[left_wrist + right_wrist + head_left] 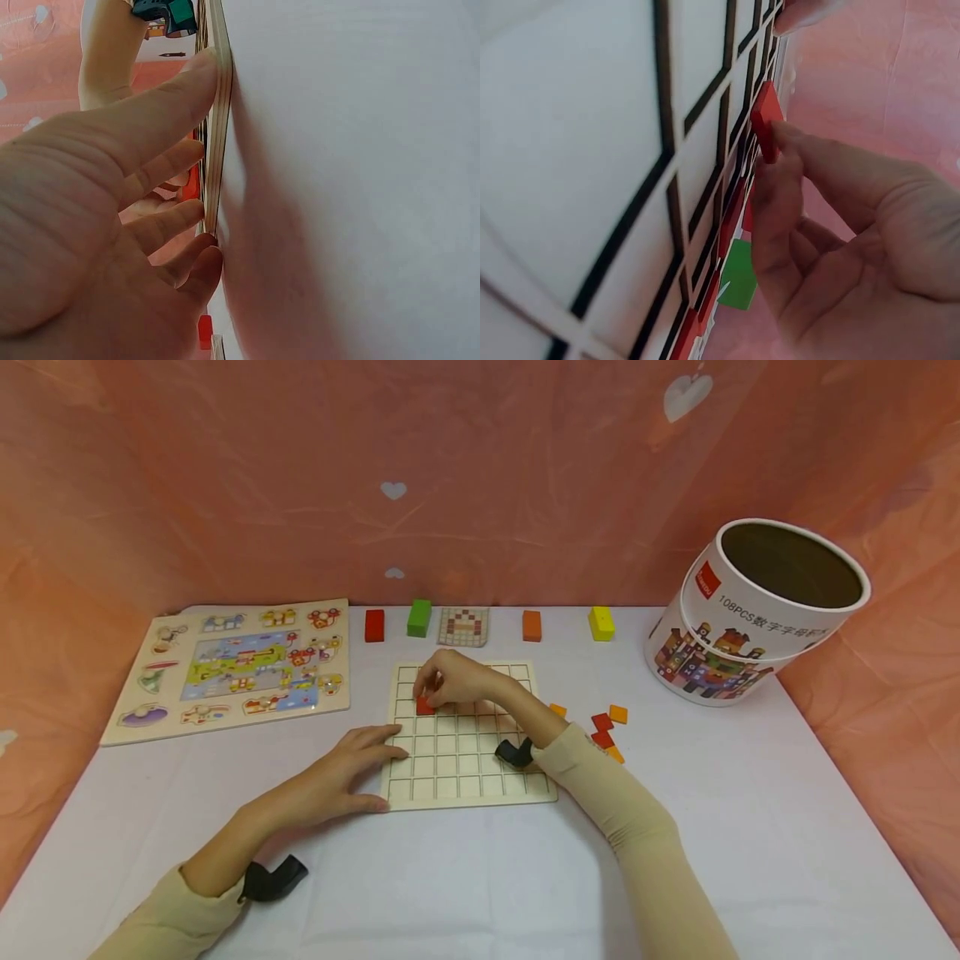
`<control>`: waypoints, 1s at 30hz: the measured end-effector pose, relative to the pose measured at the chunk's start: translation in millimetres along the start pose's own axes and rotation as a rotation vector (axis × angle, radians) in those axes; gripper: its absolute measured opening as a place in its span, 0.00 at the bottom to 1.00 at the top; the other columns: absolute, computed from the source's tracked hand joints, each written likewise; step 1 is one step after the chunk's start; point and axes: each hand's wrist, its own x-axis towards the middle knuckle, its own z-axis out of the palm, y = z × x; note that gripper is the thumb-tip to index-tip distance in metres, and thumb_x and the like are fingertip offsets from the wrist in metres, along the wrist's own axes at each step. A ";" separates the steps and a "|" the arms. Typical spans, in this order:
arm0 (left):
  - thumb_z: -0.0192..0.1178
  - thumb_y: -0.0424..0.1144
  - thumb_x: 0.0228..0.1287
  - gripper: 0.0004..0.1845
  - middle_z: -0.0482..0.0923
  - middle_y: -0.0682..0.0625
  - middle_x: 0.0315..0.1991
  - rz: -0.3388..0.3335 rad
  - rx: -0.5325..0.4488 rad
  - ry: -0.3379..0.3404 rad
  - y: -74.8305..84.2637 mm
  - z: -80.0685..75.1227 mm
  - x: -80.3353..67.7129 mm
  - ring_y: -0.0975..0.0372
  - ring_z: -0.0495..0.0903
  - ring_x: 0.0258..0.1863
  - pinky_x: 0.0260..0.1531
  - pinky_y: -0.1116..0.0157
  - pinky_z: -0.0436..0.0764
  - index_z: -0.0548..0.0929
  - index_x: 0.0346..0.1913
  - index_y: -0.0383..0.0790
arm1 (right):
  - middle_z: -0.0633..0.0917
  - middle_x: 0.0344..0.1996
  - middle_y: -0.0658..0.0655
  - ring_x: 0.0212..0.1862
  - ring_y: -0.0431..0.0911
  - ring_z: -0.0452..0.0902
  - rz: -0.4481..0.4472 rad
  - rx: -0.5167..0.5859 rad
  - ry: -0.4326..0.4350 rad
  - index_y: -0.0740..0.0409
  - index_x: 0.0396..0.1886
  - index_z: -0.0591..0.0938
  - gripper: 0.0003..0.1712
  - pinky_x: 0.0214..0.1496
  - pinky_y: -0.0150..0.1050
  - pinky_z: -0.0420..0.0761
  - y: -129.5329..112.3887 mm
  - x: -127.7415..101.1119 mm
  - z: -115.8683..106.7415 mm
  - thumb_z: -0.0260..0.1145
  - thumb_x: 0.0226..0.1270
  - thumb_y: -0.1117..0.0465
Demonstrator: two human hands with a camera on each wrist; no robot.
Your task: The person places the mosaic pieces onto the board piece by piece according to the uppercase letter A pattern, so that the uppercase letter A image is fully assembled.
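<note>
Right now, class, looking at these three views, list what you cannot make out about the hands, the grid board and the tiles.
- Head view: the right hand covers most of the red tile, so whether it sits flat in a cell of the grid board is hidden.
- Head view: the pattern card is too small to read.
- Left wrist view: the left hand fills the frame; the board shows edge-on only.
- Right wrist view: nearby cells are blurred.

bare desk (465, 877) is lying open in front of the grid board (450, 777), between the two forearms. the tall tub (750, 618) is blocking the right rear, loose tiles (606, 731) are crowding the board's right edge, and the picture puzzle (240, 668) is filling the left rear.
</note>
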 end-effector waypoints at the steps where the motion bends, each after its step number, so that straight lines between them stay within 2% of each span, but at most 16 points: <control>1: 0.73 0.44 0.58 0.31 0.56 0.41 0.76 0.000 0.000 0.000 0.0 -0.1 -0.1 0.44 0.53 0.74 0.67 0.39 0.59 0.77 0.64 0.43 | 0.86 0.32 0.60 0.34 0.43 0.74 0.005 -0.006 0.003 0.68 0.39 0.88 0.08 0.38 0.32 0.76 -0.2 0.2 0.6 0.68 0.60 0.76; 7: 0.72 0.44 0.59 0.30 0.56 0.41 0.76 0.000 -0.001 -0.003 -0.3 0.1 -0.5 0.44 0.53 0.74 0.67 0.39 0.59 0.77 0.64 0.44 | 0.86 0.33 0.57 0.35 0.44 0.76 0.006 -0.056 0.022 0.68 0.43 0.87 0.10 0.39 0.32 0.76 -2.5 -5.9 -1.8 0.67 0.61 0.74; 11: 0.72 0.45 0.59 0.30 0.56 0.41 0.76 0.003 -0.004 -0.006 0.7 0.2 0.1 0.45 0.53 0.74 0.67 0.39 0.59 0.76 0.64 0.45 | 0.85 0.33 0.57 0.35 0.48 0.79 -0.020 -0.054 0.082 0.69 0.47 0.85 0.12 0.40 0.35 0.79 0.6 -26.5 -15.2 0.67 0.64 0.73; 14: 0.73 0.45 0.59 0.30 0.56 0.42 0.76 0.003 -0.004 -0.006 1.2 0.5 0.7 0.45 0.52 0.74 0.67 0.39 0.59 0.77 0.64 0.45 | 0.84 0.34 0.58 0.37 0.50 0.80 -0.013 -0.018 0.151 0.71 0.48 0.84 0.13 0.43 0.39 0.81 5.3 -51.8 -29.1 0.67 0.64 0.73; 20: 0.73 0.43 0.58 0.30 0.56 0.41 0.76 -0.003 0.004 -0.004 0.9 0.6 0.2 0.45 0.53 0.74 0.67 0.40 0.59 0.77 0.64 0.45 | 0.84 0.37 0.61 0.40 0.51 0.79 0.100 0.033 0.252 0.72 0.50 0.83 0.15 0.47 0.41 0.81 25.7 -114.9 -49.1 0.69 0.63 0.72; 24: 0.73 0.42 0.58 0.30 0.56 0.41 0.76 -0.004 0.001 -0.003 0.5 0.8 -0.4 0.44 0.53 0.74 0.67 0.40 0.60 0.77 0.64 0.44 | 0.85 0.42 0.61 0.43 0.52 0.78 0.175 0.033 0.228 0.70 0.52 0.82 0.17 0.48 0.40 0.80 44.0 -154.1 -51.3 0.69 0.63 0.72; 30: 0.73 0.43 0.58 0.30 0.56 0.41 0.76 -0.002 0.006 -0.001 0.8 0.2 -0.7 0.44 0.53 0.74 0.67 0.40 0.59 0.77 0.64 0.45 | 0.84 0.48 0.59 0.47 0.52 0.76 0.185 -0.002 0.173 0.66 0.55 0.82 0.19 0.54 0.48 0.76 62.6 -199.1 -52.4 0.67 0.63 0.74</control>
